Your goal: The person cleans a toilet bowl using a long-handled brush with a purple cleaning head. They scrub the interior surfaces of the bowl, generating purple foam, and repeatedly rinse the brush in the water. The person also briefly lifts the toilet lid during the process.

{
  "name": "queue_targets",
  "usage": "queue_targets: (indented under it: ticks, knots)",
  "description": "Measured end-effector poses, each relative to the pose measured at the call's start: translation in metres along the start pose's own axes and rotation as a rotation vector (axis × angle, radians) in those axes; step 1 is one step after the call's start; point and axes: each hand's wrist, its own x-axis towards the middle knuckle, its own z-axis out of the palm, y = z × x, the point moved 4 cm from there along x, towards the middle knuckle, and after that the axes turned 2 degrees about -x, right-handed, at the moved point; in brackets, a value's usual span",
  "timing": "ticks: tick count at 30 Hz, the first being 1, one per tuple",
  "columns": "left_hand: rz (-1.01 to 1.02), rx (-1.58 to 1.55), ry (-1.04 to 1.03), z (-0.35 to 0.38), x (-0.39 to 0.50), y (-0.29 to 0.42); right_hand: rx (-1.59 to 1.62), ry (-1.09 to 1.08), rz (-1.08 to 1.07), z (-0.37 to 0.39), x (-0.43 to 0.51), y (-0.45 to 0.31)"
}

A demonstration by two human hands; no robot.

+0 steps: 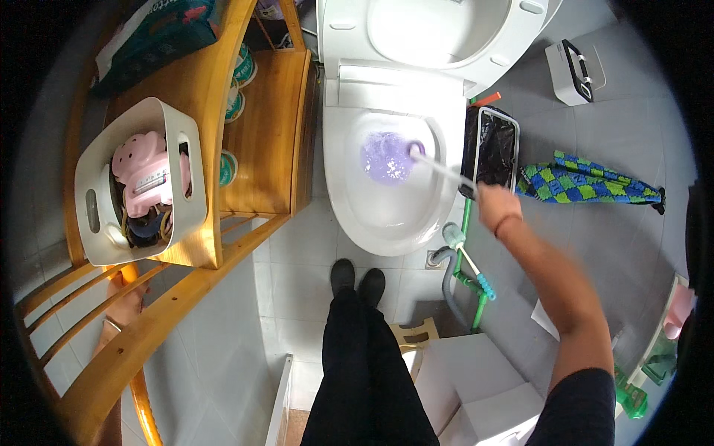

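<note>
My right hand [499,207] is closed around the handle of a toilet brush [440,167], blurred by motion. The brush's purple-rimmed head lies inside the bowl of the white toilet [385,217], at the right edge of purple, foamy water [387,159]. Both the toilet lid and seat are raised. At the far left, behind the slats of a wooden rack [134,357], my left hand [125,301] appears wrapped around a yellow-orange bar [146,410]. Slats and a basket partly hide that hand.
A white basket [195,200] with a pink bath thermometer tops the rack. Right of the toilet are a black-lined bin [496,150], a teal-handled brush [471,259], green pipe [478,312] and a checked folded umbrella [591,181]. White boxes [474,373] stand by my legs.
</note>
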Motion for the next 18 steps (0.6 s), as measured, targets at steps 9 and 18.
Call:
queue_targets:
  ticks: [9,18]
  knots:
    - [0.316,0.648,0.021,0.008,-0.013,0.011,-0.195,0.117,-0.021,0.007,0.024,0.019]
    - [0.154,0.181,0.114,0.011,-0.018,0.014,-0.293,0.287,-0.319,-0.031,0.116,-0.069]
